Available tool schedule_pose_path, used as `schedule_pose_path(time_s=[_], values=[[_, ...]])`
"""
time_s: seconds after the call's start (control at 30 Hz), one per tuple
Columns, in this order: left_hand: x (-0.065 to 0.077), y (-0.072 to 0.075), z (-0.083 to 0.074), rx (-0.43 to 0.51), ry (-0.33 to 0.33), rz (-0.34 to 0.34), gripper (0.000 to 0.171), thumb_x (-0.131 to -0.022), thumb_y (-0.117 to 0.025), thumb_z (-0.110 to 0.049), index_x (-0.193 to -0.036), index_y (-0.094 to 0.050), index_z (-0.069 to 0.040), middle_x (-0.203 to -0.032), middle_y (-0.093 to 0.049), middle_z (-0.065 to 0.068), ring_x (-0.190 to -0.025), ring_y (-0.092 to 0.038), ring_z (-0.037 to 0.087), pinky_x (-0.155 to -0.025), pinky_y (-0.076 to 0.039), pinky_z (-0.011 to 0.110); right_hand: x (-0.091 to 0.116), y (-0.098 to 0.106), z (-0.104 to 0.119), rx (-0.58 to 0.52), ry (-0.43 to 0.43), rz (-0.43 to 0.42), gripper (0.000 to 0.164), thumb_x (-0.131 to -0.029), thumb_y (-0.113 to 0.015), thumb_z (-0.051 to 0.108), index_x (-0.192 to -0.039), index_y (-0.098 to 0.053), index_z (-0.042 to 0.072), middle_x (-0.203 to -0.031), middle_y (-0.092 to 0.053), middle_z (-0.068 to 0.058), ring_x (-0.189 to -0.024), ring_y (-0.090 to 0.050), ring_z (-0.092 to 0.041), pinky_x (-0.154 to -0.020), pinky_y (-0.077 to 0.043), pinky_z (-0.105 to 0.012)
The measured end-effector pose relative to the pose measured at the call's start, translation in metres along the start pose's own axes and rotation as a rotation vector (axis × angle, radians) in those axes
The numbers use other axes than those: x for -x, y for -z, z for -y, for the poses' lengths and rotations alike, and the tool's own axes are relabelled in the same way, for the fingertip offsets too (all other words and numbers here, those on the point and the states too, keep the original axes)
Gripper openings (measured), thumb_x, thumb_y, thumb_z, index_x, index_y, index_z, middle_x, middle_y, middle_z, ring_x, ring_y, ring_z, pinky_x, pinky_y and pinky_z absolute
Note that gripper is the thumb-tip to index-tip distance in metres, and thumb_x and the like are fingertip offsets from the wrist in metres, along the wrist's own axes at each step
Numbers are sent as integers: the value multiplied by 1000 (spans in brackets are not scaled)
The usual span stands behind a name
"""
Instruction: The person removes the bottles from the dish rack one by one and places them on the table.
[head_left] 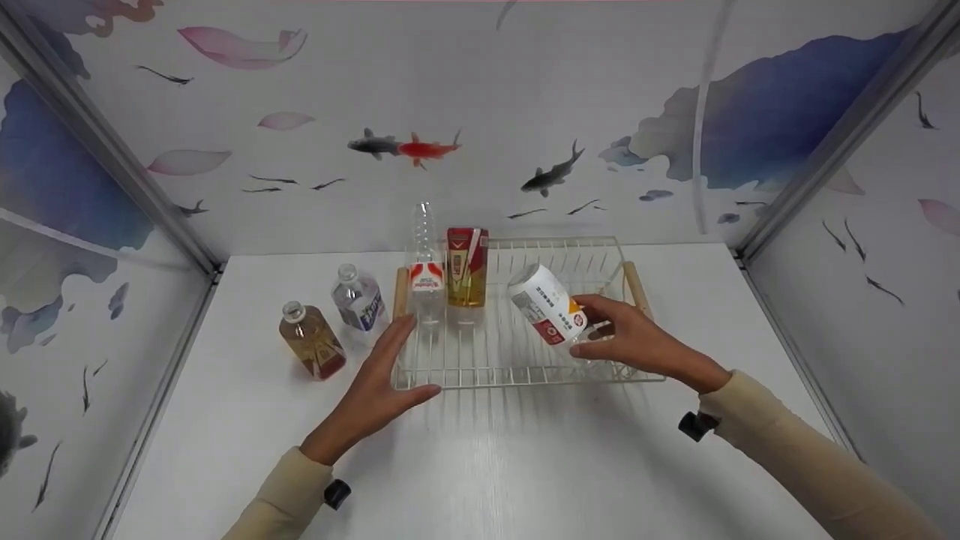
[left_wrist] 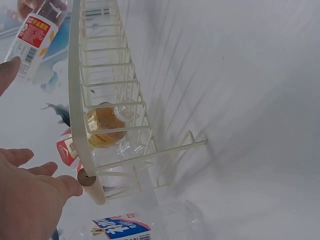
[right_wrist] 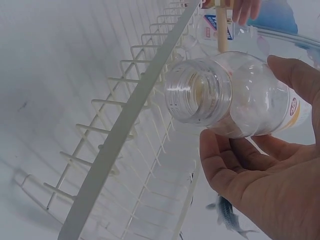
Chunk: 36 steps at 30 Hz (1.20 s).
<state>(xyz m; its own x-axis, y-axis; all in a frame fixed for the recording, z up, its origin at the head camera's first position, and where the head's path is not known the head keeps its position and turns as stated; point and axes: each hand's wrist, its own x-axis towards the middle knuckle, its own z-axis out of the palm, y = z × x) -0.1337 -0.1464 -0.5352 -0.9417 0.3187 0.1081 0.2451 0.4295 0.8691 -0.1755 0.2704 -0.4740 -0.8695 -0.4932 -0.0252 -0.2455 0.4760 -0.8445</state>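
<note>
My right hand [head_left: 634, 341] grips a clear plastic bottle [head_left: 546, 304] with a white, red and orange label, tilted over the right part of a cream wire rack [head_left: 525, 383]. In the right wrist view the bottle's uncapped mouth [right_wrist: 195, 92] points toward the camera, thumb and fingers around its shoulder. My left hand [head_left: 375, 386], its fingers extended, is by the rack's left wooden handle [head_left: 401, 289], holding nothing. Inside the rack at the left are a slim clear bottle [head_left: 428, 281] with a red-and-white label and a red-and-yellow bottle [head_left: 467, 266], neck down.
Left of the rack, on the white table [head_left: 480, 465], stand a clear bottle [head_left: 358, 300] with a blue label and a brownish-gold labelled bottle [head_left: 313, 341], both uncapped. A right wooden handle [head_left: 635, 286] tops the rack's other end. Printed panels [head_left: 480, 97] enclose the table.
</note>
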Motion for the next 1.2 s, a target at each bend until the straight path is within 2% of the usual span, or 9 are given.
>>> schedule_pose_path(time_s=[0.2, 0.33, 0.57, 0.9, 1.2], values=[[0, -1, -6, -13, -9, 20, 105, -92, -93, -27, -175, -30, -17, -183, -21, 13, -169, -17, 39, -131, -20, 70, 2, -2, 5, 12, 1, 13, 77, -94, -89, 17, -161, -53, 7, -139, -68, -12, -128, -65, -34, -109, -55, -60], [0, -2, -10, -23, -12, 38, 104, -92, -92, -31, -175, -30, -19, -183, -21, 12, -169, -16, 38, -130, -20, 71, 2, -4, 7, 27, 0, 26, 76, -94, -89, 18, -161, -54, 8, -138, -68, -11, -128, -65, -36, -109, -54, -61], [-2, -4, -16, -7, -53, 64, 104, -92, -93, -33, -175, -31, -19, -182, -23, 12, -169, -19, 39, -130, -23, 71, 3, -7, 12, 48, -5, 49, 76, -93, -90, 20, -160, -55, 8, -136, -70, -9, -125, -65, -32, -108, -55, -60], [-2, -8, -22, -19, -63, 120, 101, -94, -90, -38, -175, -31, -22, -181, -26, 10, -168, -22, 37, -129, -27, 70, 5, -11, 16, 45, 7, 86, 77, -93, -90, 21, -160, -54, 7, -137, -69, -8, -126, -64, -31, -109, -53, -66], [-6, -14, -28, -19, -80, 163, 103, -93, -91, -41, -175, -31, -23, -180, -27, 9, -167, -23, 36, -129, -28, 69, 4, -17, 20, 84, 15, 108, 75, -93, -89, 22, -160, -56, 9, -136, -71, -4, -126, -65, -28, -108, -54, -60]])
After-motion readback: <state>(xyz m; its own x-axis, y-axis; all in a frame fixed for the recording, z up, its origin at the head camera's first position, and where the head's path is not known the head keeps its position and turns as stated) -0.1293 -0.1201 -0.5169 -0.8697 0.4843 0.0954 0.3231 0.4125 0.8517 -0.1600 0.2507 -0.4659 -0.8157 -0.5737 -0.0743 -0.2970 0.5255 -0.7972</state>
